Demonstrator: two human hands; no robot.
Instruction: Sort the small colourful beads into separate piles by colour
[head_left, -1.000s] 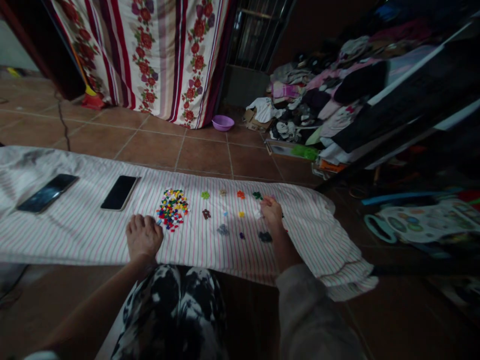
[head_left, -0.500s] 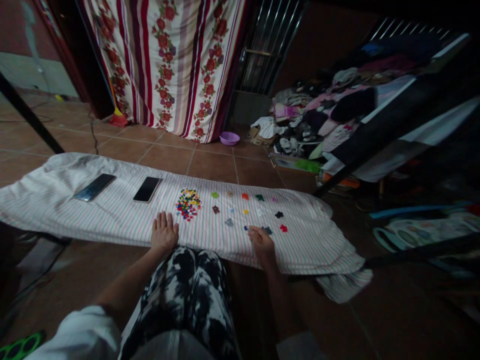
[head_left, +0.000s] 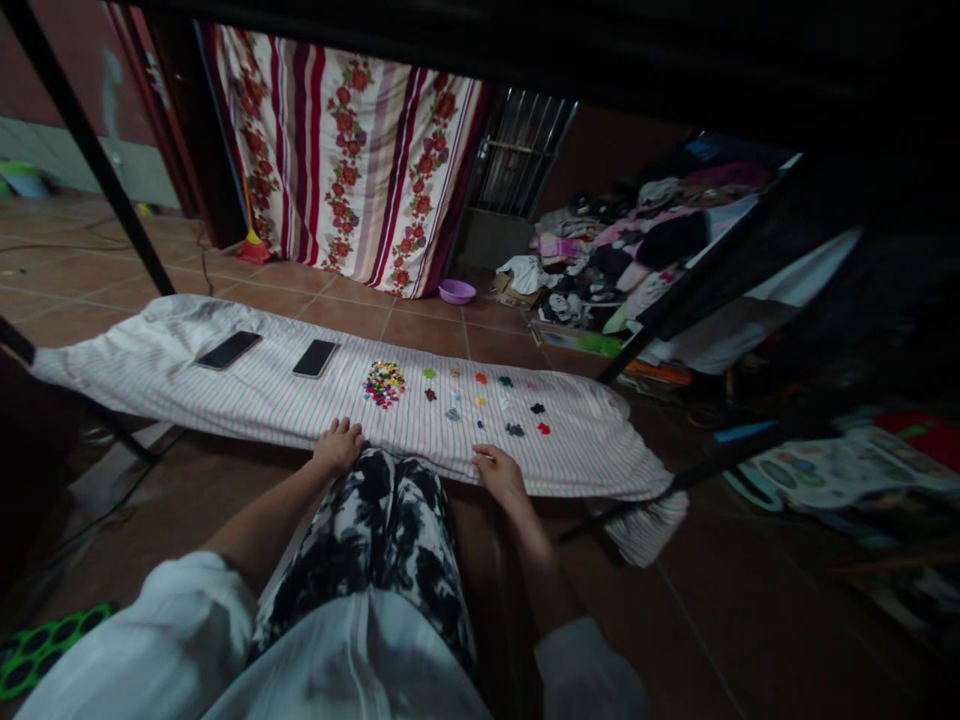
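My left hand [head_left: 340, 445] lies on the near edge of a striped cloth [head_left: 255, 405], fingers extended and holding nothing. Over the same edge farther right, my right hand [head_left: 500, 474] has its fingers pointing left, slightly apart, and nothing shows in them. Just beyond it lies a small dark blue piece [head_left: 481, 424]. Small same-colour clusters sit in rows, among them a dark grey cluster [head_left: 514, 430], a red cluster [head_left: 544, 428], a black cluster [head_left: 537, 408] and an orange cluster [head_left: 481, 378]. To their left is a mixed heap of tiny coloured pieces [head_left: 385, 384].
Two phones lie on the cloth's left part, a nearer-centre phone [head_left: 315, 358] and an outer phone [head_left: 229, 350]. Dark metal bars [head_left: 97, 150] rise at both sides. Beyond are a purple basin [head_left: 457, 291], a floral curtain [head_left: 375, 170] and a clothes pile [head_left: 600, 250].
My right hand has drawn back from beside the dark blue piece to the cloth's near edge. My left hand has also slid toward the edge. The camera view has shifted.
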